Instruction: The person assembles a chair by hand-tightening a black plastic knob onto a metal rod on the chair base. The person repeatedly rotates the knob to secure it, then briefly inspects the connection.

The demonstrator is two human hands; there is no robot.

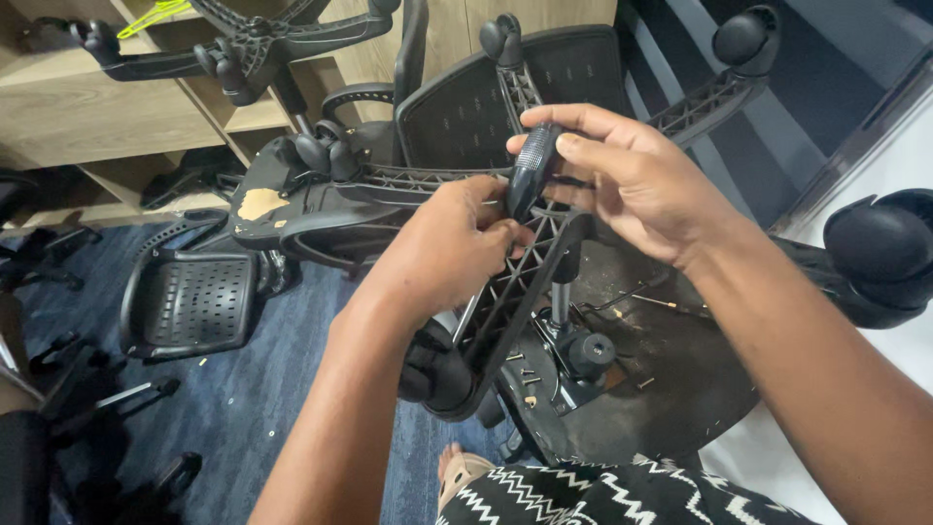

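Head view looks down on a dark screwdriver handle (pixel 531 173) with a knurled grip, held near the middle of the picture, just above the hub of an upturned office chair's star base (pixel 505 301). The right hand (pixel 622 180) is clenched around the top of that handle, thumb and fingers wrapped over its upper end. The left hand (pixel 452 243) sits just below and beside it, fingers pinched at the lower end of the handle where it meets the ribbed black spokes; whether it grips the tool's shaft or a small part there cannot be told, since the fingers hide the spot.

The star base lies with its legs pointing up and outward, each ending in a black caster (pixel 743 37); one caster (pixel 437 374) hangs low, right under the left wrist. Beneath the base is the chair's gas-lift column (pixel 562 301) and the mechanism plate (pixel 569 365), with a few loose screws (pixel 530 379) scattered on the dusty underside of the seat (pixel 661 379).

Behind stands a perforated black backrest (pixel 457 107), and to the left another seat pan (pixel 194 301) with a holed plastic shell lies on the blue carpet floor (pixel 243 408). A second chair base (pixel 243 44) rests upside down near the wooden shelves (pixel 107 107) at the upper left. A patterned black-and-white garment (pixel 603 496) shows at the bottom edge.
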